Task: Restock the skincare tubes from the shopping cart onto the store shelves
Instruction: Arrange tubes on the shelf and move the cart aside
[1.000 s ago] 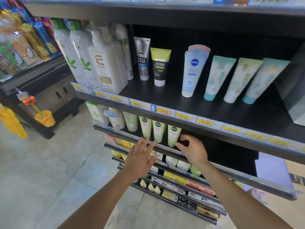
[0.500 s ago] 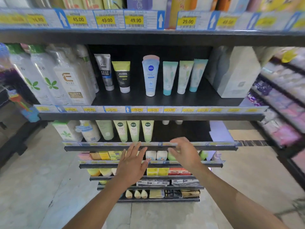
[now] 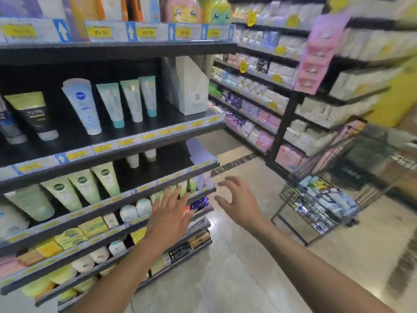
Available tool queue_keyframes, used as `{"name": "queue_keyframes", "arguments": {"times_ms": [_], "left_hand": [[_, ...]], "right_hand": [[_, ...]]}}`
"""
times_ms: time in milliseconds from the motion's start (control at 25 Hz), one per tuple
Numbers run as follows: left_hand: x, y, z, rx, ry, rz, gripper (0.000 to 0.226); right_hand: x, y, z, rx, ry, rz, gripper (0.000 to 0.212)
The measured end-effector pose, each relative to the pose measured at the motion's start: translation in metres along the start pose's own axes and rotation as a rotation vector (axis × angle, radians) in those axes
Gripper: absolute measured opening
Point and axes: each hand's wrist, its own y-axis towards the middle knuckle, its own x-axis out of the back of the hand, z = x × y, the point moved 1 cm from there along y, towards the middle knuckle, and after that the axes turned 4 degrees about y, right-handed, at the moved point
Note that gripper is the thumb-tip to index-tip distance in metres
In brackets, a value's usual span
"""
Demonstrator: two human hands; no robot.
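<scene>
Black store shelves [image 3: 117,145] fill the left side, holding upright skincare tubes: a blue-white tube [image 3: 82,106], three pale teal tubes [image 3: 132,100] and, one shelf lower, green-white tubes [image 3: 84,186]. A wire shopping cart [image 3: 316,206] with several tubes inside stands on the floor at the right. My left hand [image 3: 169,213] is open, fingers spread, in front of the lower shelf edges. My right hand [image 3: 241,202] is open with curled fingers, past the shelf end, left of the cart. Neither hand holds anything.
A white box [image 3: 191,86] stands at the right end of the tube shelf. Another shelving unit [image 3: 293,93] full of pale packs runs along the back right. Tiled floor [image 3: 225,267] lies between the shelves and the cart. The picture is blurred.
The view has swung right, bringing the cart into sight. My right hand left the shelf edge and moved right toward the cart; my left hand followed, staying open.
</scene>
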Motion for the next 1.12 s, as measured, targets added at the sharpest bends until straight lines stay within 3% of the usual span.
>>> {"name": "queue_keyframes", "arguments": {"times_ms": [480, 720, 800, 880, 1120], "left_hand": [[-0.028, 0.075, -0.307, -0.458, -0.016, -0.009, 0.056], [-0.049, 0.089, -0.458, -0.585, -0.038, 0.077, 0.061], [-0.058, 0.094, -0.499, -0.628, -0.022, 0.095, 0.072], [-0.067, 0.103, -0.533, -0.666, -0.023, 0.108, 0.083], [-0.102, 0.158, -0.614, -0.774, 0.001, 0.153, 0.08]], "right_hand": [[0.207, -0.145, -0.199, -0.349, -0.187, -0.32, 0.037], [0.281, -0.212, -0.306, -0.469, -0.234, -0.332, 0.039], [0.297, -0.228, -0.336, -0.515, -0.213, -0.339, 0.039], [0.311, -0.238, -0.364, -0.562, -0.191, -0.351, 0.039], [0.341, -0.24, -0.445, -0.671, -0.199, -0.356, 0.041]]}}
